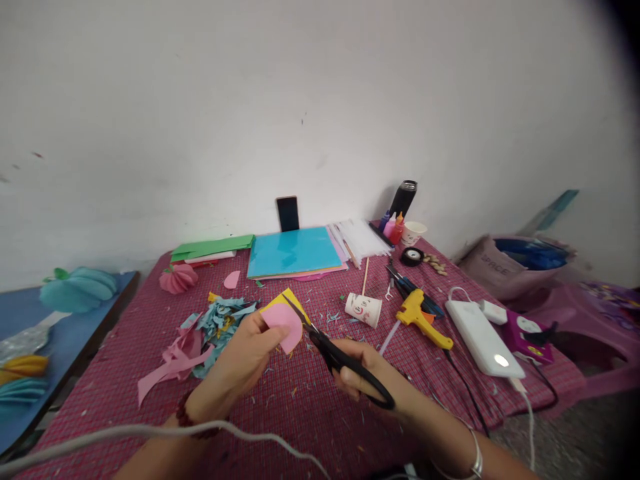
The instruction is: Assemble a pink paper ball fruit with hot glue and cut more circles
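My left hand (247, 357) pinches a small pink paper piece (285, 325) with a rounded edge, held above the table. My right hand (363, 378) grips black scissors (335, 353) by the handles, and the blades reach up and left to the right edge of the pink piece. A yellow paper piece (286, 298) shows just behind the pink one. Blue, pink and yellow paper scraps (213, 327) lie heaped to the left of my left hand.
On the red checked tablecloth (300, 407) lie a tipped paper cup (363, 309), a yellow glue gun (423, 317), a white power bank (481, 337), and stacked coloured paper sheets (293, 251) by the wall. A pink paper ball (178, 277) sits far left. A white cable (150, 433) crosses the foreground.
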`<act>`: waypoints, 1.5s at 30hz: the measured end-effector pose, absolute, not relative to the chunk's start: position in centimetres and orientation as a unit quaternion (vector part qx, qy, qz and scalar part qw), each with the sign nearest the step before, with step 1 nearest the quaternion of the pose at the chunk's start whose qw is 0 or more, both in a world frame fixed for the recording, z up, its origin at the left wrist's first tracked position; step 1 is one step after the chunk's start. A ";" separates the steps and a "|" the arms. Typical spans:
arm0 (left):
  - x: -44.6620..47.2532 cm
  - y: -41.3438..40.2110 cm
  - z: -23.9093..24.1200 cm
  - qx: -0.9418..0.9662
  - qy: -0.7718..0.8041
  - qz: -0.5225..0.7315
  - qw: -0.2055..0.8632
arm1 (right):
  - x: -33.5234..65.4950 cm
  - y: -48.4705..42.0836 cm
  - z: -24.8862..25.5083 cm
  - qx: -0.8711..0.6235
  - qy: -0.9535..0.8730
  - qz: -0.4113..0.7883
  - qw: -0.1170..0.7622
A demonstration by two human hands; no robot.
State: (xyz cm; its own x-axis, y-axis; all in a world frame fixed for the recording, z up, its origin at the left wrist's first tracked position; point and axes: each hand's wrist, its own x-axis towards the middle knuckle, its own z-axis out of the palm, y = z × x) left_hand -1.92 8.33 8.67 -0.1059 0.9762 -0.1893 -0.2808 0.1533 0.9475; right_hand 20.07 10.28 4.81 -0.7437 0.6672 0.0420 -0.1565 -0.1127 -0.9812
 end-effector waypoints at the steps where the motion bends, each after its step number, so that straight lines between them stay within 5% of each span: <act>1: -2.0 8.3 8.7 0.352 0.506 0.544 0.569 | 20.2 10.3 4.7 -0.214 -0.601 0.716 0.284; 45: -1.9 5.9 8.9 0.474 0.461 0.275 0.698 | 22.7 10.1 6.5 -0.187 -0.676 0.700 0.135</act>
